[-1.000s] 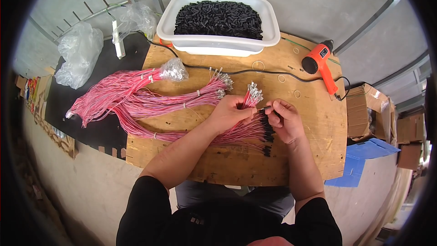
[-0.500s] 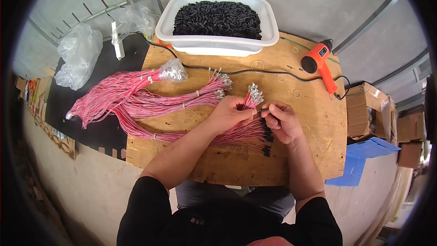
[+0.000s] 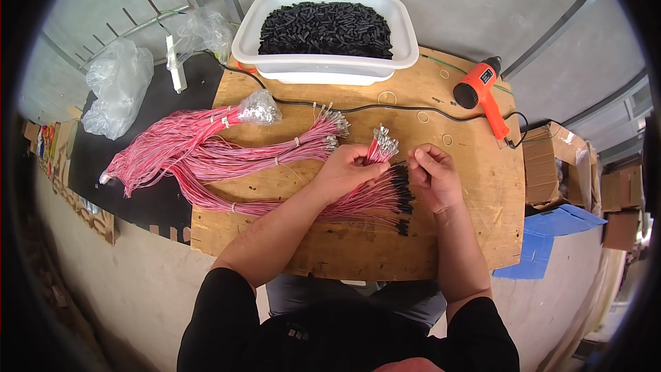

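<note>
My left hand point(image 3: 350, 171) grips a bundle of pink wires point(image 3: 380, 146) whose metal ends stick up past my fingers. My right hand point(image 3: 432, 178) is just to the right of that bundle, fingers curled and pinched together on something too small to make out. Between and below my hands lies a heap of pink wires with black sleeved ends point(image 3: 385, 198). More tied pink wire bundles point(image 3: 206, 148) spread to the left over the wooden board point(image 3: 358, 248).
A white tub of small black tubes point(image 3: 323, 27) stands at the board's far edge. An orange heat gun point(image 3: 480, 91) lies at the far right, its black cord running across the board. Clear plastic bags point(image 3: 118, 83) lie far left, cardboard boxes point(image 3: 551, 165) at the right.
My right hand has drawn slightly away to the right from the bundle in my left hand. The rest has stayed put.
</note>
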Demonstrator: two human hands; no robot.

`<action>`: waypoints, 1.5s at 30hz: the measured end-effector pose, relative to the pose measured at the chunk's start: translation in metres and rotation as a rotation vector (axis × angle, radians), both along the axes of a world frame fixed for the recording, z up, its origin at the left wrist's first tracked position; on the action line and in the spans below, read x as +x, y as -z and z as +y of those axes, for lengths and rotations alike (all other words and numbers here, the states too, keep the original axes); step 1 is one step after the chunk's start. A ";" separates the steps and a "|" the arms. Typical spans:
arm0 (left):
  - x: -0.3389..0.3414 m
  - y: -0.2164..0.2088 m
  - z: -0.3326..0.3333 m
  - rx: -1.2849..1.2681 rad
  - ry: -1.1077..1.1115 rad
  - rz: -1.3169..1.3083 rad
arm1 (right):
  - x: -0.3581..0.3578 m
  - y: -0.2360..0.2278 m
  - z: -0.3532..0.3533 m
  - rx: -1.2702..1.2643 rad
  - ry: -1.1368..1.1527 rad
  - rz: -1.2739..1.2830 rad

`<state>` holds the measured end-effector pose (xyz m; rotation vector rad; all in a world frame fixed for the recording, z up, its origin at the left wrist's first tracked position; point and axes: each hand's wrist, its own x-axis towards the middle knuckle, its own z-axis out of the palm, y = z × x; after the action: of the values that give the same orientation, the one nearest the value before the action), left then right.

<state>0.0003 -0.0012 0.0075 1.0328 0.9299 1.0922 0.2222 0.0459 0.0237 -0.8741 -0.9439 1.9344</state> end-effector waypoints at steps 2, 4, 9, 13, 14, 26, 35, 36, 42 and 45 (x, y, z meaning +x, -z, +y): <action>-0.001 0.003 0.001 0.032 -0.016 0.021 | 0.000 -0.001 -0.001 0.064 0.035 -0.033; -0.001 0.001 0.001 0.086 -0.029 0.110 | -0.003 -0.002 -0.005 0.128 0.047 -0.123; 0.003 0.004 0.002 0.269 -0.076 0.287 | -0.012 0.001 -0.009 0.194 0.049 -0.193; 0.002 0.006 0.003 0.275 -0.058 0.292 | -0.013 0.001 -0.010 0.206 0.060 -0.176; 0.001 0.008 0.004 0.268 -0.064 0.259 | -0.013 0.001 -0.010 0.207 0.059 -0.176; 0.003 0.013 0.004 0.244 -0.101 0.267 | -0.015 -0.001 -0.014 0.242 0.026 -0.259; 0.004 0.007 0.002 0.080 -0.101 0.176 | 0.011 0.010 0.014 -0.133 0.112 0.190; 0.003 0.008 0.002 0.080 -0.103 0.177 | 0.008 0.008 0.013 -0.150 0.123 0.187; 0.003 0.007 0.001 0.066 -0.101 0.147 | 0.006 0.010 0.011 -0.189 0.114 0.226; 0.003 0.009 0.001 0.079 -0.108 0.133 | 0.008 0.015 0.015 -0.249 0.219 0.281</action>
<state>0.0032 0.0000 -0.0011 1.1415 1.0658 1.1681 0.2303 0.0610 0.0089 -0.7812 -0.4314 1.9434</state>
